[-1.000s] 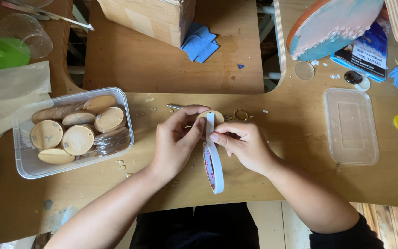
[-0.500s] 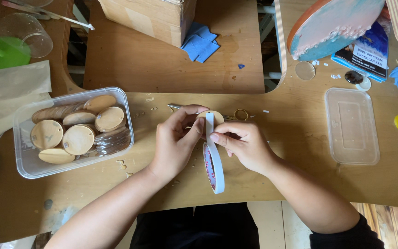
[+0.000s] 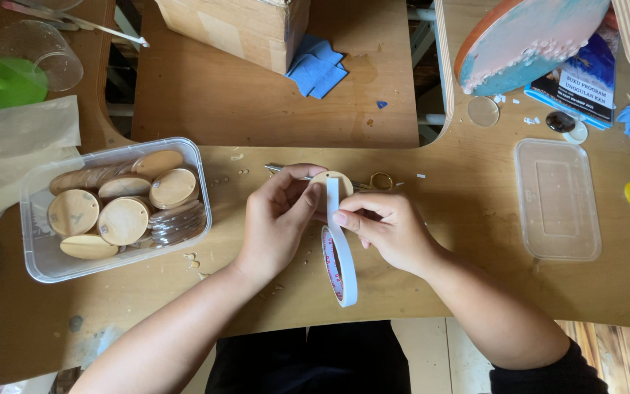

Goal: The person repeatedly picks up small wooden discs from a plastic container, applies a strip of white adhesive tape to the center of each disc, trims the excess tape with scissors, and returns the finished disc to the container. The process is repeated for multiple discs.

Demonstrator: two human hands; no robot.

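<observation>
Near the middle of the light brown wooden table (image 3: 475, 292), a small round wooden disc (image 3: 338, 182) is held up by the left hand (image 3: 278, 219), with the fingers curled around its edge. A strip of white tape is pulled up over the disc and is pinched between the thumb and fingers of the right hand (image 3: 388, 228). The white roll of double-sided tape (image 3: 340, 266) hangs just below both hands, standing on its edge. Metal scissors with gold handles (image 3: 373, 180) are seen just behind the hands. More round wooden discs are kept in a clear plastic box (image 3: 45, 263) on the left. A clear plastic lid (image 3: 557, 201) is laid flat on the right
</observation>
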